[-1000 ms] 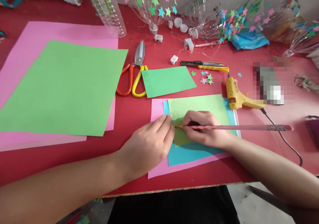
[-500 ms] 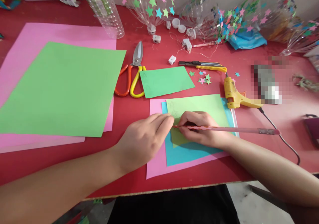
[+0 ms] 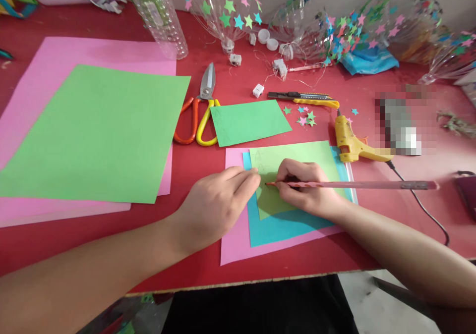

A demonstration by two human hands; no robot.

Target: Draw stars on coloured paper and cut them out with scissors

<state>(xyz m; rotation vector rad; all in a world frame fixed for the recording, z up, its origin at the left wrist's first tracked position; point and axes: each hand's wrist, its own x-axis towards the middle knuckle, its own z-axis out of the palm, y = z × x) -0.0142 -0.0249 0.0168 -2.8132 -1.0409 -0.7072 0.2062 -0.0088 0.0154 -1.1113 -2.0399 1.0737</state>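
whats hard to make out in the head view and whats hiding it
Head view: pale green paper rectangle, left edge partly behind the bare left hand.
Head view: grey pencil marks on it, too faint to read.
Head view: yellow scissors handle, right side under the darker green paper rectangle.
Head view: grey oblong object, pixelated.
Head view: dark purple object, cut off by the right edge.
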